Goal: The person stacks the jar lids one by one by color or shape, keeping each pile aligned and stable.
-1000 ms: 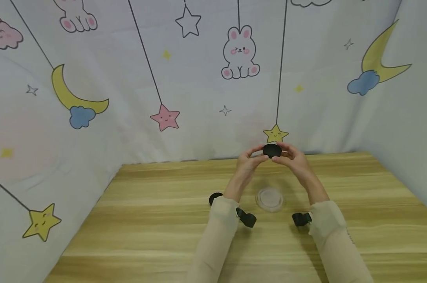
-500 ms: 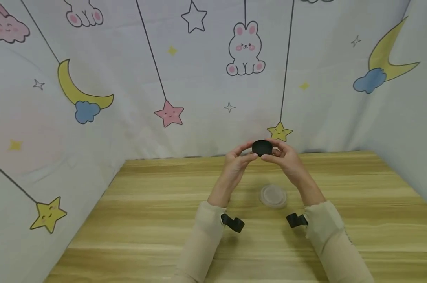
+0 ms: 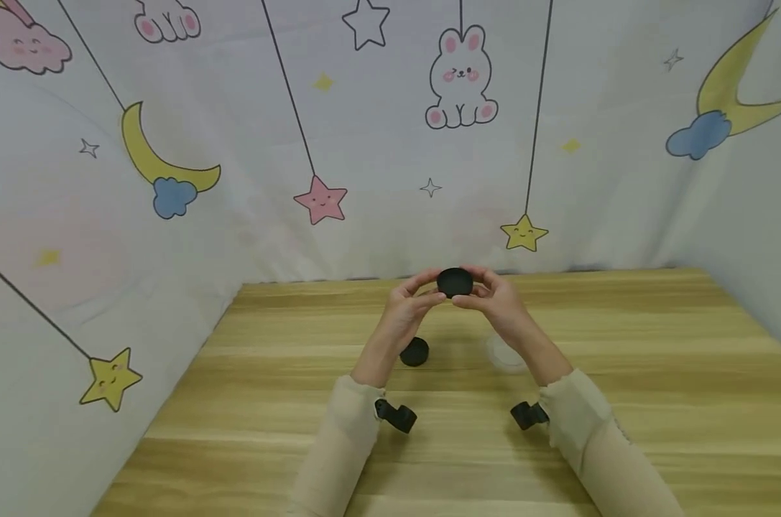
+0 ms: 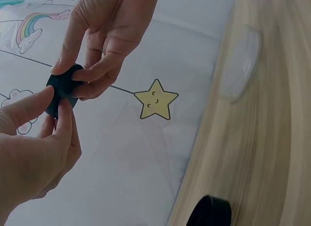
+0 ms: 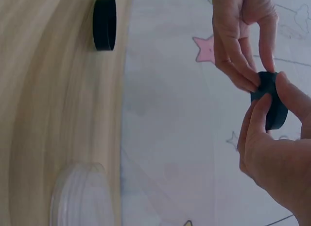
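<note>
Raised above the far part of the table is a round, shallow black lid (image 3: 455, 283). My left hand (image 3: 401, 310) pinches its left side with thumb and fingers, and my right hand (image 3: 498, 300) pinches its right side. Both wrist views show fingertips of the two hands around the rim of this lid (image 4: 63, 90). A second black round piece (image 3: 414, 352), hollow in the right wrist view, rests on the table beside my left wrist. Near my right wrist sits a clear round container (image 3: 505, 355), partly covered by the forearm in the head view.
The wooden table (image 3: 248, 402) ends at a white cloth backdrop (image 3: 377, 143) printed with stars, moons and rabbits. Black camera mounts (image 3: 399, 418) are strapped to both wrists. Further cloth hangs along the left and right sides.
Both hands have carried the held lid to the left. The second black piece has come out from behind the left arm, while the right forearm now covers part of the clear container.
</note>
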Demonstrator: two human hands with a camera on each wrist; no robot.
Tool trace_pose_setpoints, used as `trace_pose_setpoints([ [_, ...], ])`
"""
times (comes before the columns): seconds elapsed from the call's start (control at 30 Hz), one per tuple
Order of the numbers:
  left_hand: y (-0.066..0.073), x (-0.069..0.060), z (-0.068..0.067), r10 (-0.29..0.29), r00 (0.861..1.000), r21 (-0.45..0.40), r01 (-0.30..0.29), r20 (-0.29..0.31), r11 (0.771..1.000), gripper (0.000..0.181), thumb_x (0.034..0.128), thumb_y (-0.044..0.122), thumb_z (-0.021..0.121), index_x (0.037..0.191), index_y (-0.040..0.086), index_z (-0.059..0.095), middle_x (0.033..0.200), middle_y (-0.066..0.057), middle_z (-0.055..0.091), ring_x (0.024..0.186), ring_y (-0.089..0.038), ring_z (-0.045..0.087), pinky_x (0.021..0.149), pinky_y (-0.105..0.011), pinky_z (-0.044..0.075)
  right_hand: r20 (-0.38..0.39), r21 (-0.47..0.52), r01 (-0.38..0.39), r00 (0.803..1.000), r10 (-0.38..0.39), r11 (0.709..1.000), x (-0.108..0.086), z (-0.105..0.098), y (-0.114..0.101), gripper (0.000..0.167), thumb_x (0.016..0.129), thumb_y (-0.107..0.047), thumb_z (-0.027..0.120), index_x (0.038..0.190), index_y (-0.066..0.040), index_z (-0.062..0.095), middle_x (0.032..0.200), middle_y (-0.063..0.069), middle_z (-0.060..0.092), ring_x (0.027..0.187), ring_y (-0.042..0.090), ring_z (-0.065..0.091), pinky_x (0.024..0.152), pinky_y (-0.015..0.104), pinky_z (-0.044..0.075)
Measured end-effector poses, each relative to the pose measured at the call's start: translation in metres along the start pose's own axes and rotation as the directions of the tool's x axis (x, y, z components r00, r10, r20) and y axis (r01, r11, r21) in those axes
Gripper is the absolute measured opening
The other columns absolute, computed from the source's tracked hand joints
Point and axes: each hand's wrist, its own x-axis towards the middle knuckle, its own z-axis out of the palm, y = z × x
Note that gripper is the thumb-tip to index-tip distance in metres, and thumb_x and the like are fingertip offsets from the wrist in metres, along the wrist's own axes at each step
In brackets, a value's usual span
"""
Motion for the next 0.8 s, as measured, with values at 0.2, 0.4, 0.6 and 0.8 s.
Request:
trace_pose_setpoints([
  [0.2, -0.003, -0.008, -0.017, -0.019, 1.000, 0.071, 0.019, -0.010, 0.997, 0.047, 0.0917, -0.012, 0.053, 0.138, -0.008, 0.046, 0.140, -0.011, 0.044, 0.095, -0.005, 0.062, 0.089, -0.016, 0.050, -0.011, 0.037, -0.039, 0.999, 0.039, 0.999, 0.001, 0.016, 0.010, 0.065, 0.091, -0.003, 0.065, 0.149, -0.003, 0.034, 0.145, 0.016, 0.038, 0.102, -0.003, 0.058, 0.089, 0.015, 0.049],
  [0.4, -0.009, -0.013, -0.038, -0.047, 0.997, 0.075, 0.052, -0.066, 0.996, 0.046, 0.0919, -0.011, 0.054, 0.137, -0.007, 0.047, 0.140, -0.010, 0.043, 0.095, -0.007, 0.061, 0.088, -0.016, 0.051, 0.024, 0.052, -0.061, 0.998, 0.059, 0.997, 0.010, 0.029, 0.025, 0.063, 0.090, -0.004, 0.066, 0.147, -0.004, 0.038, 0.147, 0.015, 0.040, 0.105, 0.002, 0.060, 0.100, 0.027, 0.047],
  [0.6, -0.021, -0.019, -0.054, -0.090, 0.991, 0.117, 0.101, -0.096, 0.988, 0.045, 0.0917, -0.009, 0.056, 0.136, -0.008, 0.048, 0.136, -0.013, 0.046, 0.093, -0.005, 0.063, 0.088, -0.018, 0.051, 0.080, -0.022, -0.095, 0.992, 0.096, 0.995, 0.014, 0.032, 0.040, 0.064, 0.090, -0.007, 0.067, 0.147, -0.004, 0.039, 0.150, 0.018, 0.040, 0.123, 0.024, 0.056, 0.111, 0.046, 0.040],
  [0.8, -0.026, -0.023, -0.066, -0.124, 0.986, 0.153, 0.140, -0.112, 0.978, 0.042, 0.0907, -0.008, 0.058, 0.132, -0.007, 0.051, 0.127, -0.009, 0.051, 0.093, -0.005, 0.064, 0.086, -0.018, 0.052, 0.120, -0.067, -0.130, 0.983, 0.137, 0.989, 0.014, 0.035, 0.048, 0.065, 0.090, -0.011, 0.067, 0.148, -0.003, 0.038, 0.150, 0.019, 0.041, 0.127, 0.034, 0.053, 0.109, 0.050, 0.041],
])
